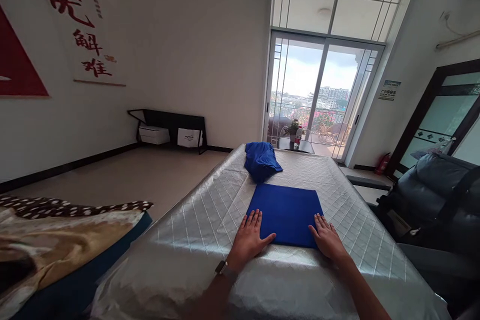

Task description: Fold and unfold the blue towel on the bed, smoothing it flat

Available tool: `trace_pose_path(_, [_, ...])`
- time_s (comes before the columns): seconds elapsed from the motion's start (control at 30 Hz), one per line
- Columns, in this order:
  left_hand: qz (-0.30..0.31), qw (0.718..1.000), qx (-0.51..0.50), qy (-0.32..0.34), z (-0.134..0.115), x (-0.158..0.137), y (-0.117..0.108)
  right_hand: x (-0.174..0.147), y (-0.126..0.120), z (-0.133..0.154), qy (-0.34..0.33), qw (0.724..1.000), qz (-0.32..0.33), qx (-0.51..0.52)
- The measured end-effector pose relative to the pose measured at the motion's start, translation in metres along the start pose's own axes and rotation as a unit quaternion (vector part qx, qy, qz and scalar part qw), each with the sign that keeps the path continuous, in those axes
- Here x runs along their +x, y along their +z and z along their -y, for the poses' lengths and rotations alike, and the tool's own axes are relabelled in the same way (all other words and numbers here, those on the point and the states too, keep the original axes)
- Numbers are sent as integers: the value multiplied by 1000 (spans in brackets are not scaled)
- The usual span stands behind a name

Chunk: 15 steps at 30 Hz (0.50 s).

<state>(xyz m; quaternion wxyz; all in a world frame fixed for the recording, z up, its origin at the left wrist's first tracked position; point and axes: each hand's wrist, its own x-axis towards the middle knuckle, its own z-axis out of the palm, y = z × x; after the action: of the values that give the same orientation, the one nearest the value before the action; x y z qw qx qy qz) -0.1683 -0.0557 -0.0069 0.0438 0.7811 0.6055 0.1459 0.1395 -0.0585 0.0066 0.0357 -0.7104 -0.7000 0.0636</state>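
Note:
A flat blue folded cloth, squared into a neat rectangle, lies in front of me on a table with a silver quilted cover. My left hand rests flat on its left edge, fingers spread and thumb reaching over the near left corner. On the opposite side, my right hand lies with fingers stretched out along the right edge. Just beyond the folded cloth sits a crumpled blue cloth, which neither hand touches.
To the right stands a black leather armchair close to the table. Brown and cream bedding fills the lower left. A small table with a plant and a bottle stands past the far end, by glass sliding doors.

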Motion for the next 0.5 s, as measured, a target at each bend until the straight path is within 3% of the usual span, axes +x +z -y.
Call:
trace_pose_path(0.23, [12,1000,8,-5,-1,1,-2,38,-22,3,11,1000,-18,-4])
trace_pose_path(0.5, [11,1000,7,2,-2,-1,-4,49,5,-3,31,999,-31,-5])
